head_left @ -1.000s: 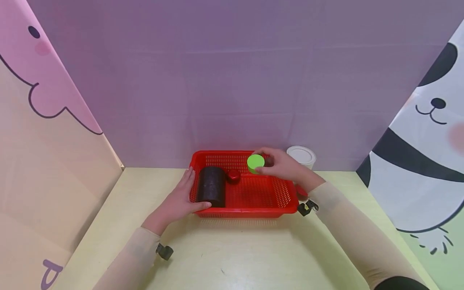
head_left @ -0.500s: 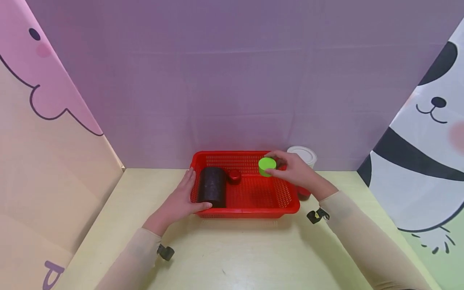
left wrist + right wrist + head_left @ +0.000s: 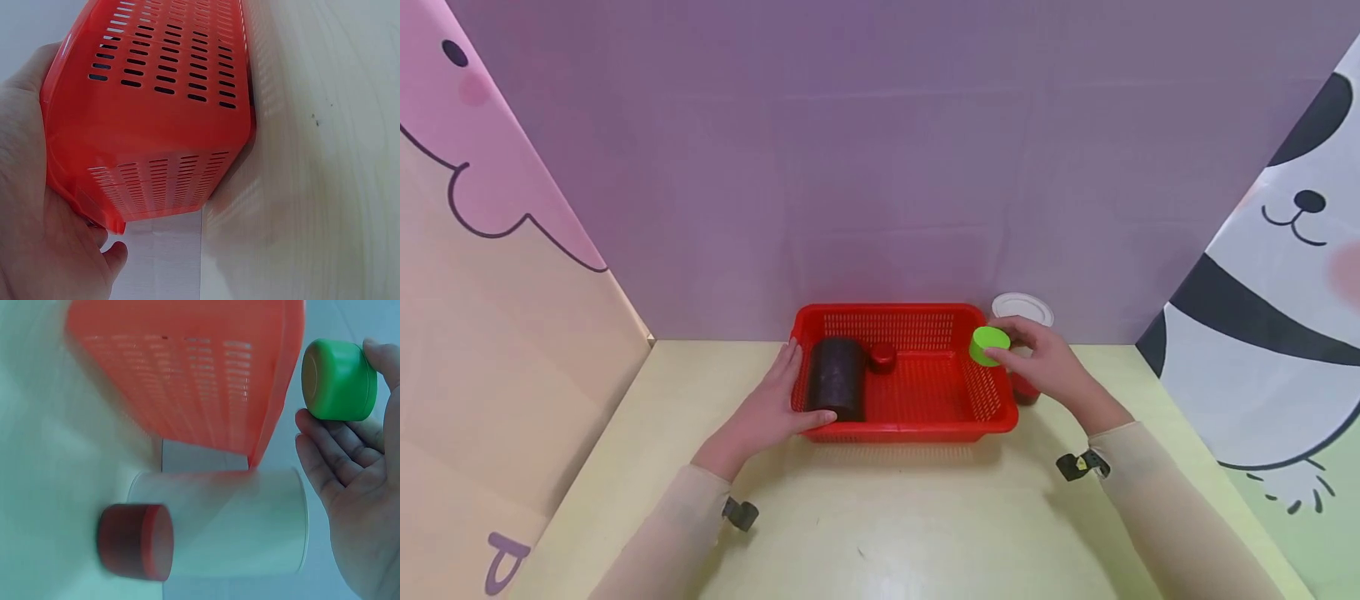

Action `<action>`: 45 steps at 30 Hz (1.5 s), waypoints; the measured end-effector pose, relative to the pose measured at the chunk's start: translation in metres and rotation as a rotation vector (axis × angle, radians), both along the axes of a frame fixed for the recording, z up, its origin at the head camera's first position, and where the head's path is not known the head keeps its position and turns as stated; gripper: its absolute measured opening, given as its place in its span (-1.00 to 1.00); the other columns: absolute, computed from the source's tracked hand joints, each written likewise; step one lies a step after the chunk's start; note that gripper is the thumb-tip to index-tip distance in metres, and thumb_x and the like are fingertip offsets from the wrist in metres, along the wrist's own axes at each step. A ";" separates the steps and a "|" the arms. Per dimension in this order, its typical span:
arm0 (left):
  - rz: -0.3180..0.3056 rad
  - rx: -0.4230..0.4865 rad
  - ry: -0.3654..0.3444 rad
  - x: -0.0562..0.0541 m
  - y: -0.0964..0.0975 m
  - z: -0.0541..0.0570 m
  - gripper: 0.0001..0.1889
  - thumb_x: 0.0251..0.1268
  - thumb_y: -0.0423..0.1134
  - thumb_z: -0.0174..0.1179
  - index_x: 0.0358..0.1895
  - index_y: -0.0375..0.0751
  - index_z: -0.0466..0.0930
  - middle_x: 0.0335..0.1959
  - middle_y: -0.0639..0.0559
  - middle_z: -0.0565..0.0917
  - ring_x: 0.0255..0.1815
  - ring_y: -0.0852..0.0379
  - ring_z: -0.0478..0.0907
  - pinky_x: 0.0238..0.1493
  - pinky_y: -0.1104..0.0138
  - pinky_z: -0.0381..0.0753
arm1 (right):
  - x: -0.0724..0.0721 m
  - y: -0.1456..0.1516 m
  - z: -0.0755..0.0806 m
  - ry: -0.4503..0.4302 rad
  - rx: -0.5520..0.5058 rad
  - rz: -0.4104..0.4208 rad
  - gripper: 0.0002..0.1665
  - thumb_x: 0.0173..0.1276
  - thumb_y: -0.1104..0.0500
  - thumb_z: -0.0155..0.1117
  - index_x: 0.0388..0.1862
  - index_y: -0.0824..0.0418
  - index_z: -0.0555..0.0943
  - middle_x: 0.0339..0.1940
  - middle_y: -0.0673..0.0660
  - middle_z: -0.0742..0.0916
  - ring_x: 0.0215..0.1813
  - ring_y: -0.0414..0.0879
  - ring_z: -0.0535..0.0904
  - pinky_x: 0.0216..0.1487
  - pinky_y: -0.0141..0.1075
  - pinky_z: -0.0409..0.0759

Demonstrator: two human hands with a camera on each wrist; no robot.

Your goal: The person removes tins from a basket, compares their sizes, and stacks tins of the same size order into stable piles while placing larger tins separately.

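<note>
My right hand [image 3: 1037,358] pinches a small round green jar [image 3: 988,346] between thumb and fingers, over the right end of the red plastic basket [image 3: 906,432]. In the right wrist view the green jar [image 3: 337,380] is held on its side, above the level of the basket rim. My left hand [image 3: 767,408] grips the basket's left front corner, thumb over the front rim and fingers along the left side. Inside the basket, a dark cylinder [image 3: 837,379] lies at the left, with a small red round jar [image 3: 882,357] beside it.
Behind the right hand, a white lidded tub [image 3: 1021,308] stands at the back wall. A small jar with a red lid [image 3: 134,542] stands on the table [image 3: 850,517] between tub and basket. A purple cloth backdrop [image 3: 887,167] closes off the rear.
My right hand has carried the green jar rightward, from over the basket's middle to its right edge. The left hand has kept its grip on the basket.
</note>
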State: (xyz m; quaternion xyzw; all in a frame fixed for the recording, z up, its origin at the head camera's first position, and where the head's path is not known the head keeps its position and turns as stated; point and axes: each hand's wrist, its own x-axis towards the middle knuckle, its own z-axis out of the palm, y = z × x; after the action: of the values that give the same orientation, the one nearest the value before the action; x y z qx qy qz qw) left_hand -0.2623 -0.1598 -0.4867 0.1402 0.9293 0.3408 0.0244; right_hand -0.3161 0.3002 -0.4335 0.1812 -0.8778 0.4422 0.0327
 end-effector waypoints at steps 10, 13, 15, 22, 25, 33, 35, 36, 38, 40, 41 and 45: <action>-0.012 0.004 0.001 -0.002 -0.001 0.000 0.46 0.12 0.41 0.57 0.86 -0.12 -0.21 0.89 0.02 -0.26 0.87 -0.12 -0.25 0.55 -0.27 0.44 | 0.013 0.021 -0.008 0.057 -0.004 -0.083 -0.40 0.51 -0.06 0.58 0.44 0.08 0.69 0.15 0.10 0.80 0.06 -0.02 0.71 0.02 -0.44 0.70; -0.009 0.001 -0.005 -0.003 -0.001 -0.002 0.47 0.11 0.43 0.56 0.86 -0.11 -0.22 0.89 0.02 -0.27 0.87 -0.13 -0.26 0.56 -0.27 0.43 | 0.014 0.028 -0.014 0.093 0.006 -0.099 -0.41 0.50 -0.02 0.60 0.43 0.09 0.70 0.13 0.11 0.82 0.05 -0.04 0.74 0.04 -0.45 0.68; -0.008 0.002 -0.011 -0.003 -0.001 -0.002 0.47 0.11 0.43 0.56 0.86 -0.11 -0.23 0.89 0.03 -0.28 0.87 -0.12 -0.27 0.57 -0.27 0.41 | 0.017 0.033 -0.019 0.104 0.010 -0.120 -0.41 0.50 -0.02 0.60 0.43 0.10 0.70 0.13 0.12 0.82 0.07 -0.02 0.74 0.03 -0.45 0.67; -0.014 0.001 -0.011 -0.004 -0.002 -0.001 0.47 0.11 0.44 0.56 0.86 -0.14 -0.22 0.89 0.00 -0.28 0.87 -0.15 -0.26 0.57 -0.29 0.40 | 0.023 0.047 -0.029 0.145 0.046 -0.193 -0.38 0.49 -0.08 0.60 0.42 0.10 0.68 0.08 0.13 0.84 0.12 0.05 0.72 0.02 -0.50 0.61; -0.010 0.001 -0.015 -0.004 -0.002 -0.001 0.48 0.09 0.43 0.57 0.86 -0.12 -0.22 0.89 0.03 -0.28 0.87 -0.12 -0.26 0.55 -0.27 0.44 | 0.023 0.051 -0.033 0.164 0.044 -0.203 -0.39 0.48 -0.06 0.62 0.41 0.10 0.69 0.05 0.13 0.85 0.08 -0.02 0.73 0.02 -0.51 0.60; -0.008 0.002 -0.011 -0.001 -0.001 -0.001 0.47 0.12 0.42 0.57 0.86 -0.13 -0.22 0.89 0.01 -0.27 0.87 -0.15 -0.25 0.56 -0.27 0.43 | 0.024 0.058 -0.041 0.175 0.066 -0.245 -0.36 0.44 -0.04 0.66 0.38 0.16 0.70 0.07 0.15 0.85 0.01 -0.25 0.72 -0.02 -0.59 0.59; -0.008 0.008 -0.015 0.000 -0.001 0.000 0.47 0.12 0.42 0.57 0.86 -0.13 -0.23 0.89 -0.01 -0.27 0.87 -0.16 -0.24 0.55 -0.28 0.44 | 0.023 0.059 -0.043 0.175 0.068 -0.260 -0.37 0.43 -0.03 0.67 0.36 0.20 0.71 0.04 0.18 0.86 0.02 -0.12 0.76 -0.04 -0.61 0.59; -0.009 0.012 -0.016 0.001 -0.001 0.000 0.47 0.12 0.42 0.57 0.86 -0.13 -0.23 0.89 -0.01 -0.27 0.87 -0.17 -0.23 0.55 -0.28 0.44 | 0.022 0.060 -0.044 0.171 0.069 -0.267 -0.37 0.43 -0.04 0.67 0.35 0.21 0.71 0.04 0.19 0.87 0.04 -0.04 0.78 -0.05 -0.62 0.59; -0.007 0.015 -0.019 0.001 -0.001 0.001 0.46 0.13 0.42 0.56 0.86 -0.13 -0.23 0.89 -0.02 -0.27 0.87 -0.18 -0.23 0.55 -0.28 0.45 | 0.021 0.061 -0.047 0.162 0.064 -0.275 -0.36 0.43 -0.05 0.66 0.35 0.24 0.71 0.04 0.22 0.86 0.07 0.11 0.80 -0.06 -0.64 0.58; -0.007 0.015 -0.019 0.001 -0.001 0.001 0.46 0.13 0.42 0.56 0.86 -0.14 -0.22 0.89 -0.02 -0.27 0.87 -0.18 -0.23 0.54 -0.28 0.45 | 0.019 0.062 -0.051 0.149 0.059 -0.276 -0.34 0.44 -0.06 0.66 0.35 0.27 0.70 0.06 0.26 0.86 0.10 0.21 0.80 -0.06 -0.66 0.58; -0.006 0.014 -0.020 0.001 -0.001 0.001 0.46 0.13 0.41 0.56 0.86 -0.13 -0.22 0.89 -0.01 -0.27 0.87 -0.18 -0.23 0.55 -0.27 0.45 | 0.019 0.063 -0.053 0.140 0.057 -0.276 -0.33 0.44 -0.07 0.65 0.35 0.28 0.70 0.07 0.27 0.85 0.11 0.25 0.80 -0.06 -0.67 0.57; -0.005 0.011 -0.019 0.001 -0.001 0.002 0.45 0.13 0.40 0.57 0.86 -0.13 -0.22 0.89 -0.01 -0.27 0.87 -0.17 -0.24 0.55 -0.27 0.44 | 0.016 0.063 -0.060 0.115 0.064 -0.281 -0.31 0.44 -0.10 0.65 0.34 0.30 0.70 0.09 0.29 0.85 0.15 0.28 0.81 -0.05 -0.67 0.55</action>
State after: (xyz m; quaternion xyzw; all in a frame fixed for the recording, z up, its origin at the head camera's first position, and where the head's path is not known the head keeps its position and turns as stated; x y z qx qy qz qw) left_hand -0.2617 -0.1607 -0.4846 0.1394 0.9268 0.3472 0.0333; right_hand -0.3005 0.3630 -0.4934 0.0826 -0.9049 0.3938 0.1389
